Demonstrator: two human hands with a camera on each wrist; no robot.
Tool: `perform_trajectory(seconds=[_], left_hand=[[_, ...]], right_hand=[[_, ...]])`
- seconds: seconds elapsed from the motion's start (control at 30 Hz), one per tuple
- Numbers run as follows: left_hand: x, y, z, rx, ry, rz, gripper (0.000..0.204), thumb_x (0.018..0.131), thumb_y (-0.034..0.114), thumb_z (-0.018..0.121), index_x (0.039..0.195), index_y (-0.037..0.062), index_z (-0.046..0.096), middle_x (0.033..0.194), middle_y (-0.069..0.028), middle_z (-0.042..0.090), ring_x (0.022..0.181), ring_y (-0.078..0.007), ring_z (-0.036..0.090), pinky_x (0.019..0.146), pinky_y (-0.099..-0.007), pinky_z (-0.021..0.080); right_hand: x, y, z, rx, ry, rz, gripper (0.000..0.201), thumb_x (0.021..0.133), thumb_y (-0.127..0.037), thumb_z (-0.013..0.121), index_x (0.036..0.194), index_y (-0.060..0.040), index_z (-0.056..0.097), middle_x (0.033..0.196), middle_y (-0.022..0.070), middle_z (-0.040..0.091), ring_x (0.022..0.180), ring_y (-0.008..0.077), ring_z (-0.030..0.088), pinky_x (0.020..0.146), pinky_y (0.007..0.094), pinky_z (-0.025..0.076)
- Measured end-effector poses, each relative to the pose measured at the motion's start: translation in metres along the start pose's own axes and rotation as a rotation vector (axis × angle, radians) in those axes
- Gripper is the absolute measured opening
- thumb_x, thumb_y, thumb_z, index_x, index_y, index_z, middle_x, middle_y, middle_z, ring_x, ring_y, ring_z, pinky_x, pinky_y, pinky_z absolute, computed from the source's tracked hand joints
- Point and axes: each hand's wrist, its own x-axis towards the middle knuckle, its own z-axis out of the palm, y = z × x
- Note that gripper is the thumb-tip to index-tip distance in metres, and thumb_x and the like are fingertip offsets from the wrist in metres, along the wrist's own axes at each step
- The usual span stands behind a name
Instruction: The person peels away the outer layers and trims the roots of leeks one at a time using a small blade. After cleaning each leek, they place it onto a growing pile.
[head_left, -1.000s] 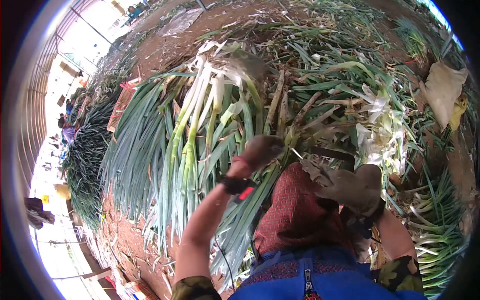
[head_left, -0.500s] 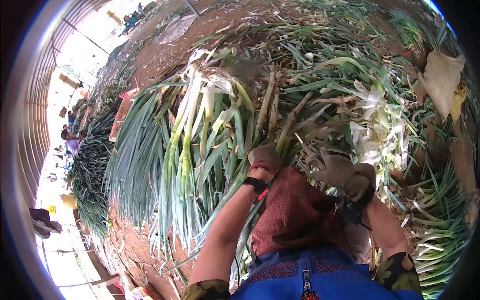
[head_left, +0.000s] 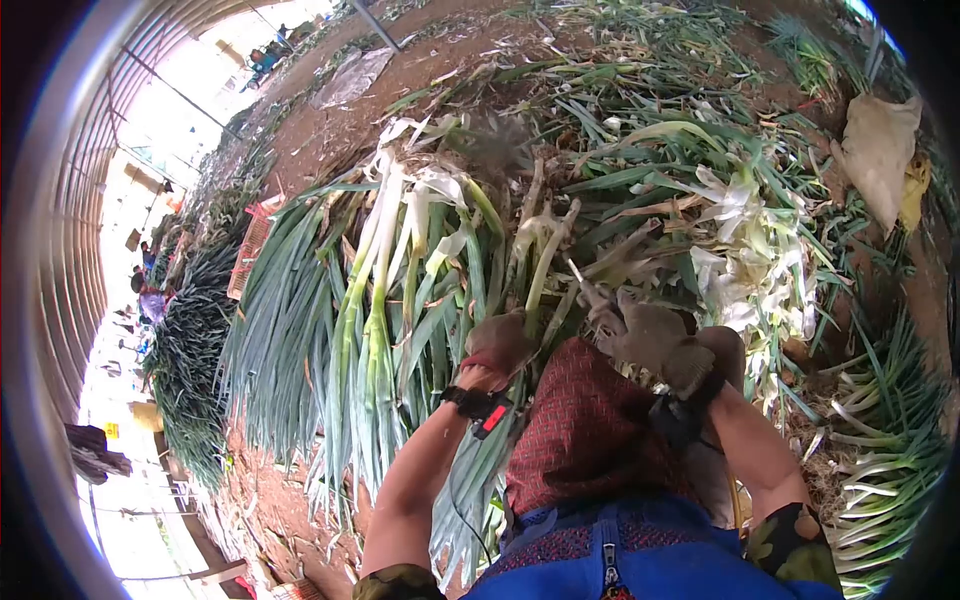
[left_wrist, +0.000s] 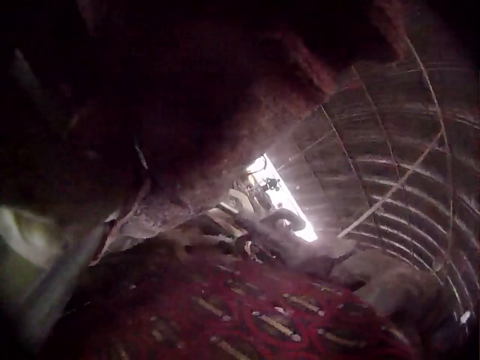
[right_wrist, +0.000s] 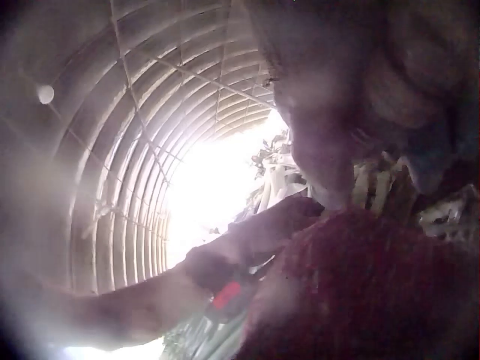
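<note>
My gloved left hand point(head_left: 500, 342) grips a few green onion stalks point(head_left: 545, 262) beside the red patterned cloth over my knee point(head_left: 590, 430). Their trimmed-looking pale ends point up and away from me. To the right, my gloved right hand point(head_left: 655, 340) holds a thin stick-like thing with a pale tip point(head_left: 574, 270), which points toward the stalks; I cannot tell its kind. A heap of long green onions point(head_left: 370, 290) with white ends lies left of my left hand. In the left wrist view the glove point(left_wrist: 225, 127) is dark and hides the grip.
Peeled white and green leaves point(head_left: 760, 260) pile up at the right. More green onions point(head_left: 880, 450) lie in a row at the lower right. A pale sack point(head_left: 880, 160), an orange crate point(head_left: 255, 245) and a dark green onion heap point(head_left: 200, 350) stand farther out on the soil.
My left hand moved up and right toward the knee, then back left with the stalks, whose pale ends now show more. My right hand shifted slightly left with the thin thing.
</note>
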Motion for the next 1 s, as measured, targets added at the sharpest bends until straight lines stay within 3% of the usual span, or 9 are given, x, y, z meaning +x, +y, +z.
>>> perform_trajectory(seconds=[0.13,0.3,0.57,0.63,0.67,0.73,0.8,0.97,1.0], left_hand=[[-0.010,-0.018,0.003,0.048,-0.018,0.003,0.042,0.075,0.041,0.067,0.109,0.0157,0.067,0.088,-0.0179,0.070,0.085,-0.0379,0.068,0.075,-0.0472,0.053],[-0.033,-0.022,-0.009,-0.056,-0.080,0.025,0.045,0.074,0.035,0.068,0.113,0.0127,0.066,0.091,-0.0199,0.069,0.086,-0.0393,0.067,0.076,-0.0474,0.053],[-0.048,-0.039,-0.001,-0.347,-0.160,-0.062,0.043,0.073,0.033,0.069,0.110,0.0114,0.067,0.084,-0.0159,0.070,0.081,-0.0329,0.069,0.074,-0.0432,0.052],[-0.049,-0.044,0.002,-0.389,-0.148,-0.064,0.042,0.074,0.031,0.070,0.110,0.0106,0.067,0.082,-0.0146,0.070,0.078,-0.0301,0.069,0.073,-0.0411,0.052],[-0.045,-0.052,0.012,-0.403,-0.134,-0.039,0.041,0.074,0.029,0.070,0.110,0.0100,0.067,0.081,-0.0141,0.070,0.077,-0.0290,0.069,0.072,-0.0402,0.052],[-0.043,-0.053,0.015,-0.426,-0.142,-0.018,0.040,0.075,0.024,0.069,0.111,0.0074,0.067,0.079,-0.0125,0.069,0.072,-0.0237,0.067,0.069,-0.0372,0.052],[-0.046,-0.046,0.007,-0.438,-0.182,-0.032,0.039,0.076,0.017,0.068,0.113,0.0032,0.065,0.076,-0.0105,0.067,0.064,-0.0156,0.062,0.063,-0.0333,0.051],[-0.056,-0.047,-0.002,-0.665,-0.169,-0.024,0.037,0.077,0.008,0.067,0.114,0.0004,0.064,0.078,-0.0067,0.066,0.066,-0.0132,0.061,0.062,-0.0315,0.050],[-0.059,-0.046,-0.006,-0.733,-0.145,-0.028,0.037,0.077,0.005,0.067,0.114,-0.0001,0.064,0.079,-0.0058,0.066,0.066,-0.0126,0.061,0.062,-0.0311,0.051]], right_hand=[[0.011,-0.016,-0.002,-0.020,0.017,-0.038,0.075,0.076,-0.051,0.069,0.126,0.0018,0.051,0.094,0.0249,0.068,0.090,0.0422,0.066,0.079,0.0495,0.051],[0.039,-0.005,0.027,-0.090,0.228,-0.171,0.068,0.075,-0.050,0.070,0.117,0.0026,0.057,0.088,0.0238,0.069,0.083,0.0418,0.067,0.075,0.0491,0.053],[0.062,-0.010,0.030,-0.134,0.098,-0.056,0.057,0.077,-0.043,0.069,0.117,-0.0029,0.061,0.084,0.0233,0.068,0.080,0.0406,0.067,0.072,0.0484,0.054],[0.076,0.009,0.050,-0.144,0.187,-0.135,0.057,0.077,-0.042,0.069,0.115,-0.0013,0.061,0.082,0.0229,0.067,0.078,0.0398,0.067,0.071,0.0482,0.054],[0.094,0.042,0.088,-0.110,0.303,-0.207,0.057,0.077,-0.043,0.068,0.114,0.0001,0.061,0.082,0.0230,0.067,0.076,0.0394,0.067,0.071,0.0483,0.054],[0.102,0.054,0.097,-0.115,0.391,-0.229,0.058,0.077,-0.044,0.068,0.113,0.0005,0.061,0.082,0.0228,0.066,0.076,0.0385,0.067,0.071,0.0486,0.053],[0.092,0.032,0.060,-0.175,0.320,-0.156,0.056,0.076,-0.044,0.068,0.113,-0.0016,0.062,0.084,0.0224,0.066,0.077,0.0379,0.067,0.071,0.0490,0.053],[0.081,0.008,0.019,-0.152,0.200,-0.236,0.055,0.075,-0.044,0.070,0.115,-0.0071,0.064,0.092,0.0220,0.067,0.085,0.0385,0.067,0.074,0.0492,0.052],[0.076,0.003,0.011,-0.038,0.141,-0.087,0.055,0.075,-0.043,0.069,0.117,-0.0073,0.063,0.097,0.0230,0.067,0.088,0.0393,0.066,0.078,0.0477,0.051]])
